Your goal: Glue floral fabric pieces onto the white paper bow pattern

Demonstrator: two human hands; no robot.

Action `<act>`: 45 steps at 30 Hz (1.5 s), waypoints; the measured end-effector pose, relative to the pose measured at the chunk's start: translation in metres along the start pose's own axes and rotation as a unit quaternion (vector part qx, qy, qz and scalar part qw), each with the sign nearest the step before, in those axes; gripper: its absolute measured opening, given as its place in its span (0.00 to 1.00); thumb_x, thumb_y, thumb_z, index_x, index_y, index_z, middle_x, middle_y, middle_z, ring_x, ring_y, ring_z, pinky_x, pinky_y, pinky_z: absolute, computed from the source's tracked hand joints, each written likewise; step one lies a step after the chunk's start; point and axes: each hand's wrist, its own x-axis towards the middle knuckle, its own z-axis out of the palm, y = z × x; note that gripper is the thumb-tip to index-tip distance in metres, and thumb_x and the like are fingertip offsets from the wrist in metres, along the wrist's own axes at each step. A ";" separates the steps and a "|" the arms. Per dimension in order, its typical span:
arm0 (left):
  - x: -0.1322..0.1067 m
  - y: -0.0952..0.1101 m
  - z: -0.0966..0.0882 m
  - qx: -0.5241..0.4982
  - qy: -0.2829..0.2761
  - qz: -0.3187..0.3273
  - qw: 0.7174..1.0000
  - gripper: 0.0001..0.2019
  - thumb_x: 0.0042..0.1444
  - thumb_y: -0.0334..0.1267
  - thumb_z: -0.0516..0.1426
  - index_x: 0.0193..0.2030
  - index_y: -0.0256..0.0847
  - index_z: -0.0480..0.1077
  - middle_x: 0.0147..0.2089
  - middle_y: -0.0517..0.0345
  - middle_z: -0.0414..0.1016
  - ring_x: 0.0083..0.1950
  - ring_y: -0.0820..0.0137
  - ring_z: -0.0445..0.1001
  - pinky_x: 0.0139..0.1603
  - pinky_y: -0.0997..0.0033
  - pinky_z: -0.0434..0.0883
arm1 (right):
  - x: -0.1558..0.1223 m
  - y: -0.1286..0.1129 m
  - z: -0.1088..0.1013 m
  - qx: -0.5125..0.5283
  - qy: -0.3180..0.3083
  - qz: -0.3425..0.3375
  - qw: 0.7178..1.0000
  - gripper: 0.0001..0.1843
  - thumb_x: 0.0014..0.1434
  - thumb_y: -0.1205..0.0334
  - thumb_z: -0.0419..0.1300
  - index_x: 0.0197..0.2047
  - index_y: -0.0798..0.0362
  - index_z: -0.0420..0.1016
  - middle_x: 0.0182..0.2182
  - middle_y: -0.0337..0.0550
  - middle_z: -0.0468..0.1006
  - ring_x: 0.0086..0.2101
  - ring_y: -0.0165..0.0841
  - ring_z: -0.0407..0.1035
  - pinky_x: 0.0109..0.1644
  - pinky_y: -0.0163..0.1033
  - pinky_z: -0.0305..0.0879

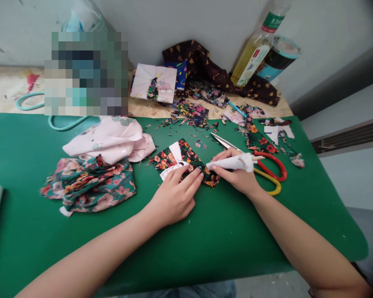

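A small patchwork piece (182, 159) of dark floral and pale pink fabric lies on the green table cover (205, 231). My left hand (174, 196) rests on its near edge with fingers stretched flat, pressing it down. My right hand (238, 174) is closed around a white cloth-wrapped stick (231, 163), whose pointed tip touches the fabric piece's right side.
Scissors (267, 167) with red and yellow handles lie just behind my right hand. Piles of pink fabric (112, 140) and floral fabric (90, 184) sit at left. Scraps, a folded pink patchwork (155, 82), dark cloth and an oil bottle (255, 51) crowd the back.
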 end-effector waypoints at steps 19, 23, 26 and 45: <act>0.000 -0.001 0.001 0.002 0.004 0.003 1.000 0.26 0.60 0.35 0.51 0.65 0.29 0.63 0.67 0.45 0.65 0.65 0.47 0.59 0.63 0.48 0.65 | -0.001 -0.002 0.001 0.007 -0.012 0.016 1.000 0.14 0.52 0.53 0.69 0.29 0.48 0.67 0.29 0.40 0.81 0.28 0.34 0.75 0.31 0.42 0.73; 0.000 0.000 0.000 0.003 0.007 0.003 1.000 0.26 0.61 0.35 0.51 0.65 0.28 0.63 0.67 0.46 0.65 0.65 0.47 0.59 0.63 0.48 0.65 | -0.001 -0.001 0.001 0.011 -0.014 0.014 1.000 0.14 0.51 0.54 0.69 0.28 0.48 0.68 0.29 0.39 0.81 0.28 0.35 0.75 0.32 0.43 0.73; 0.000 0.000 0.000 0.003 0.004 0.002 1.000 0.26 0.61 0.35 0.51 0.65 0.28 0.63 0.67 0.46 0.65 0.65 0.48 0.59 0.63 0.48 0.65 | 0.000 -0.001 0.001 0.014 -0.017 0.010 1.000 0.14 0.51 0.55 0.69 0.28 0.48 0.67 0.29 0.40 0.81 0.28 0.35 0.75 0.32 0.43 0.73; 0.000 -0.001 0.000 0.005 0.012 0.005 1.000 0.26 0.61 0.35 0.51 0.65 0.28 0.63 0.67 0.46 0.66 0.64 0.48 0.59 0.63 0.48 0.65 | 0.000 0.000 -0.001 0.021 -0.034 -0.009 0.999 0.11 0.53 0.60 0.68 0.29 0.50 0.68 0.30 0.42 0.79 0.31 0.34 0.74 0.34 0.41 0.72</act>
